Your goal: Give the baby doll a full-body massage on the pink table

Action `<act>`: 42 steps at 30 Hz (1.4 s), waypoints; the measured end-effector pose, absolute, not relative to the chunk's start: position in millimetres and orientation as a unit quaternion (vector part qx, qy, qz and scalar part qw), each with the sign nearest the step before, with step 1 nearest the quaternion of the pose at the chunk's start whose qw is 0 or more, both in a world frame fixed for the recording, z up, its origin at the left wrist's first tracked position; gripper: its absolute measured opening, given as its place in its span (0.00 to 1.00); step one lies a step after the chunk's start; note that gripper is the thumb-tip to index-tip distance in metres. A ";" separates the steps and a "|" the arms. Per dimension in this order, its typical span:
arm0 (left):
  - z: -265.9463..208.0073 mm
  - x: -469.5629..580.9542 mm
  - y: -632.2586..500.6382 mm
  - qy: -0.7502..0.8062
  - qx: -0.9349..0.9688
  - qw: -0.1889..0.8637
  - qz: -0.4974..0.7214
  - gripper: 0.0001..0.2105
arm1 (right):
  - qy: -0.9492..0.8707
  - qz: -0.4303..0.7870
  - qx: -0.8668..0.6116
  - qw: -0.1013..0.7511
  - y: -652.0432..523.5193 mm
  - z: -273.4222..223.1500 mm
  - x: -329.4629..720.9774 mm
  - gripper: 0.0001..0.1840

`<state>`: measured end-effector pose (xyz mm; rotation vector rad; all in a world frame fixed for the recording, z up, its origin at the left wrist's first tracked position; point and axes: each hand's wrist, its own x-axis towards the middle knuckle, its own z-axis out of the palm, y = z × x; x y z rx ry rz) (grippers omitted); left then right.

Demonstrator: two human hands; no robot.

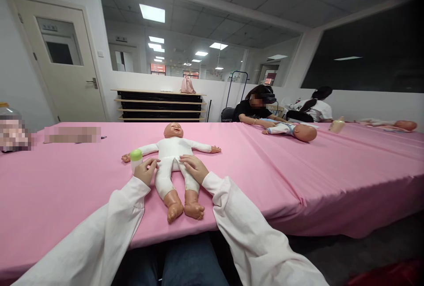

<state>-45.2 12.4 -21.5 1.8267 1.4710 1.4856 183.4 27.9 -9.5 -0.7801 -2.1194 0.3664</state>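
A baby doll [175, 148] with a white cloth body lies on its back, head away from me and bare feet toward me. Beside its hip, my left hand [145, 171] has thumb and fingers drawn together at the edge of the cloth; what they pinch, if anything, is hidden. My right hand [195, 167] rests with outstretched fingers on the doll's other hip and upper thigh. Just behind my left hand stands a small white bottle with a green cap [135, 158], near the doll's arm.
A pink cloth [251, 171] covers the long table. At the right, a person [253, 107] in a headset handles another doll [298, 131]. A cream-coloured bottle [337, 124] and a further doll [402, 125] are farther right. Blurred items [73, 134] lie at left.
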 end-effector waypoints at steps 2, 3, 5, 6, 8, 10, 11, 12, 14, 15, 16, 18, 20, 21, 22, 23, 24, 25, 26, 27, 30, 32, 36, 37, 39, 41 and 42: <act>-26.6 -46.0 19.9 0.510 0.671 0.172 0.509 0.22 | -0.843 0.158 -0.341 0.384 34.4 -14.8 184.1 0.26; -29.3 -45.9 22.9 0.498 0.693 0.175 0.491 0.24 | -0.842 0.167 -0.357 0.368 36.7 -16.8 184.6 0.27; -34.0 -44.9 26.0 0.474 0.737 0.193 0.441 0.28 | -0.844 0.184 -0.369 0.342 38.3 -18.1 185.7 0.29; -35.5 -44.2 25.9 0.465 0.755 0.204 0.415 0.29 | -0.849 0.187 -0.364 0.334 37.5 -17.4 186.2 0.29; -36.1 -42.6 23.0 0.452 0.777 0.226 0.376 0.30 | -0.863 0.187 -0.340 0.325 33.8 -13.8 186.9 0.26; -33.8 -41.2 18.2 0.437 0.783 0.249 0.367 0.29 | -0.877 0.186 -0.312 0.316 29.0 -9.1 186.8 0.22; -31.9 -40.7 15.8 0.428 0.782 0.264 0.369 0.28 | -0.880 0.186 -0.303 0.315 26.8 -7.0 186.5 0.21; -29.7 -40.4 13.7 0.418 0.779 0.281 0.374 0.28 | -0.882 0.185 -0.296 0.317 25.0 -5.3 186.0 0.20; -25.2 -40.1 11.0 0.396 0.766 0.316 0.395 0.27 | -0.880 0.180 -0.289 0.332 22.6 -3.3 184.4 0.21; -23.2 -40.4 10.5 0.389 0.755 0.333 0.411 0.27 | -0.875 0.179 -0.287 0.346 21.9 -2.9 183.5 0.22; -21.5 -40.9 10.5 0.384 0.740 0.349 0.428 0.26 | -0.869 0.180 -0.287 0.361 21.4 -2.8 182.6 0.25; -19.5 -42.9 12.2 0.387 0.702 0.375 0.465 0.25 | -0.851 0.184 -0.295 0.393 20.3 -2.8 181.2 0.30; -19.9 -45.8 15.6 0.408 0.662 0.380 0.501 0.24 | -0.827 0.189 -0.311 0.428 19.0 -2.5 180.4 0.33; -20.9 -47.5 17.9 0.423 0.642 0.372 0.519 0.23 | -0.816 0.191 -0.319 0.442 18.3 -2.0 180.3 0.33; -22.5 -49.2 20.3 0.440 0.623 0.359 0.538 0.23 | -0.807 0.194 -0.325 0.454 17.8 -1.5 180.3 0.34; -24.4 -50.8 22.8 0.458 0.605 0.342 0.555 0.22 | -0.799 0.196 -0.330 0.464 17.6 -1.1 180.3 0.33; -26.4 -52.3 25.3 0.478 0.589 0.324 0.566 0.22 | -0.793 0.196 -0.335 0.470 17.9 -1.0 180.5 0.33; -28.4 -53.6 27.7 0.496 0.577 0.308 0.571 0.22 | -0.789 0.194 -0.338 0.475 19.0 -1.5 180.8 0.32; -30.2 -54.5 29.8 0.512 0.571 0.292 0.571 0.23 | -0.787 0.190 -0.343 0.476 21.0 -2.6 181.1 0.31; -31.8 -54.8 31.5 0.521 0.576 0.278 0.565 0.24 | -0.788 0.185 -0.350 0.473 23.8 -4.5 181.5 0.31; -34.7 -52.3 33.4 0.511 0.625 0.254 0.533 0.27 | -0.799 0.179 -0.377 0.432 35.2 -13.9 182.8 0.29; -35.7 -48.2 31.2 0.490 0.674 0.245 0.495 0.28 | -0.813 0.194 -0.388 0.388 41.8 -20.2 183.8 0.31; -33.9 -39.9 19.0 0.454 0.773 0.214 0.387 0.29 | -0.847 0.210 -0.362 0.329 42.2 -21.2 185.7 0.32; -32.0 -38.6 14.9 0.441 0.789 0.216 0.368 0.28 | -0.858 0.206 -0.345 0.319 39.6 -18.7 185.9 0.30; -26.9 -37.3 7.3 0.410 0.809 0.243 0.343 0.24 | -0.881 0.200 -0.311 0.296 32.9 -11.9 185.8 0.25; -21.2 -37.3 1.7 0.382 0.809 0.290 0.339 0.23 | -0.891 0.207 -0.286 0.285 25.5 -5.0 185.1 0.21; -18.7 -37.7 0.1 0.371 0.801 0.317 0.346 0.23 | -0.891 0.214 -0.278 0.288 22.2 -2.2 184.8 0.21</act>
